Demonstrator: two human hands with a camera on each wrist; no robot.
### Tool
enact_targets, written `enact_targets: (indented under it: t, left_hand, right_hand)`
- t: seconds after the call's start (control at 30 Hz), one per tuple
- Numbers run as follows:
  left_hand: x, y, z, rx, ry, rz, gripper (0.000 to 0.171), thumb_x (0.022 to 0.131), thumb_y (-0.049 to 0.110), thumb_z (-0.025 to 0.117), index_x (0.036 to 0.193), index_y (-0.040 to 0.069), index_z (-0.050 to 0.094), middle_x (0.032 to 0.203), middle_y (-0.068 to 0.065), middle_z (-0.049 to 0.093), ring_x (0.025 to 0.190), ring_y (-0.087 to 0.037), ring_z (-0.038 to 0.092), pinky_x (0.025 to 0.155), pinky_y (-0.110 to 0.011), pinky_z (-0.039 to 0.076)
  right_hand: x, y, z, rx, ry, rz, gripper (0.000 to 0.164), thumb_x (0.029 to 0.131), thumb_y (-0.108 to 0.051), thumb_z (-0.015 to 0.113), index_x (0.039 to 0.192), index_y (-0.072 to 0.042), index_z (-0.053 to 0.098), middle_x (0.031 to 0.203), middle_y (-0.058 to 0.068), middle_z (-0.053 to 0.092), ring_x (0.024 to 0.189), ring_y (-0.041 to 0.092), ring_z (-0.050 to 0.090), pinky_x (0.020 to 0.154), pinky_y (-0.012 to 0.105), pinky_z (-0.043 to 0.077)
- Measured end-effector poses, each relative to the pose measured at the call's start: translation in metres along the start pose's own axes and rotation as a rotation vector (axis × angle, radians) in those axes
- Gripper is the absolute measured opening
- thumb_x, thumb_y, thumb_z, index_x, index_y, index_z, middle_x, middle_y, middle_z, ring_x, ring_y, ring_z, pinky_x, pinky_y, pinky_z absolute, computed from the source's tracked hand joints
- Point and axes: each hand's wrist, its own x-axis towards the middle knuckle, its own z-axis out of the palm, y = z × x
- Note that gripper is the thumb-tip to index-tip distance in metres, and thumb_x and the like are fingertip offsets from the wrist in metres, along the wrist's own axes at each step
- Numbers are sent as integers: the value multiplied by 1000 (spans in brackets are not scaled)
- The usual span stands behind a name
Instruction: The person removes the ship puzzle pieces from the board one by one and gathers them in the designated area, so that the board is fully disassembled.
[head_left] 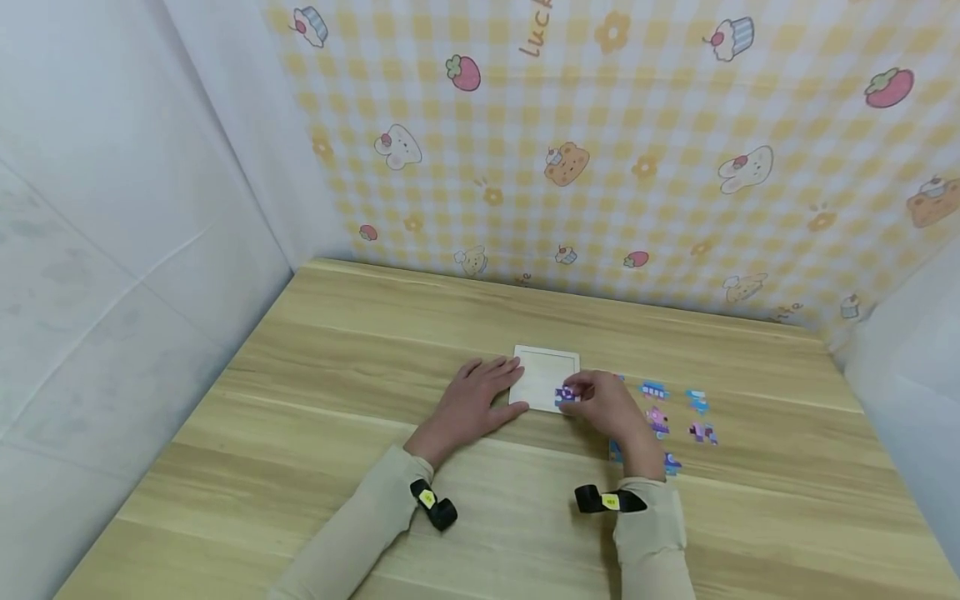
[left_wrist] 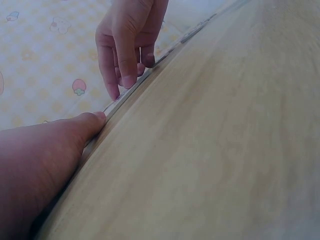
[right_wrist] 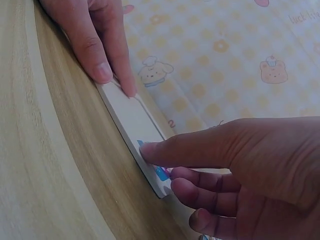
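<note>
A white square puzzle tray point(head_left: 542, 375) with a thin line inside its border lies on the table. My left hand point(head_left: 474, 402) rests at its left edge, fingers spread and thumb on the near left corner. At the tray's near right corner lies a purple and blue puzzle piece point(head_left: 564, 395). My right hand point(head_left: 609, 407) holds this piece between thumb and fingers, down against the tray. In the right wrist view the thumb of the right hand point(right_wrist: 210, 155) covers part of the piece point(right_wrist: 161, 173); its other fingers are bent.
Several loose puzzle pieces lie right of the tray, among them a blue one point(head_left: 654, 390), a pink one point(head_left: 657, 419) and a purple one point(head_left: 703, 432); the right hand and forearm partly cover others. A yellow checked cloth point(head_left: 525, 167) hangs behind the wooden table point(head_left: 337, 350).
</note>
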Motion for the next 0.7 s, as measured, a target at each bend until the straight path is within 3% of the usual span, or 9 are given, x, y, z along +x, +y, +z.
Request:
enact_targets:
  t: [0.3,0.5,0.7]
  left_hand:
    - [2,0,-1,4,-6,-5,67,103,58,52,156,17,48,163,4,39,153,-17,33,126,-45,18]
    - [2,1,0,12,0,-1,68,103,59,51,156,17,48,163,4,40,153,-17,33,126,-45,19]
    - [2,2,-2,13,9,5,68,103,58,53,156,16,49,163,2,41,152,-18,34,126,-47,20]
  right_hand:
    - [-2,-2,-2,11,15,-3,28,90,-5,78,115,2,69,105,16,63,94,29,61,84,45,54]
    - [-1,0,-3,25,33,-15,17,96,-4,72,113,-2,68,100,12,68,91,27,64,77,39,56]
    - [0,1,-4,19,42,-38,13,98,-5,69,111,-4,69,100,14,70,88,27,66,76,40,56]
